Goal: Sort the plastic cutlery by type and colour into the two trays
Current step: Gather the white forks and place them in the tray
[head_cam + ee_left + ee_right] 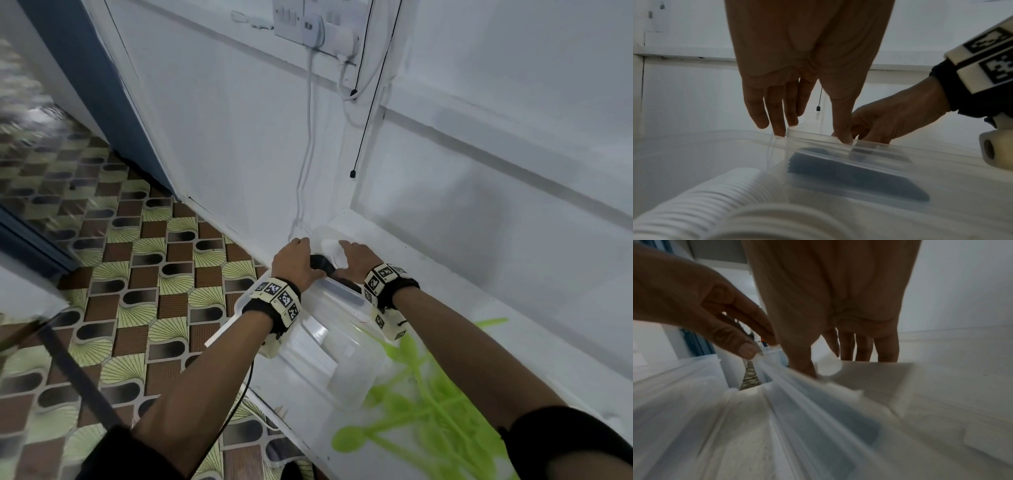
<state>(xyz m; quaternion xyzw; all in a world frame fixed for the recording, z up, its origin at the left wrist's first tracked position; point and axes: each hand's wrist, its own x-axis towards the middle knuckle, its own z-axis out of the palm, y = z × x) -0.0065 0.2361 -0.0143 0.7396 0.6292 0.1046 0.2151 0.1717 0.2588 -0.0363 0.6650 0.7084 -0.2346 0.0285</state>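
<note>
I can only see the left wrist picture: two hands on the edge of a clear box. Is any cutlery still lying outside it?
Observer: Yes. The head view shows a heap of green cutlery on the white ledge, beside the clear tray and near the right forearm.
Operator: And what is the other hand touching?
Observer: In the right wrist view, the right hand has its thumb against a white rounded piece at the tray's edge.
</note>
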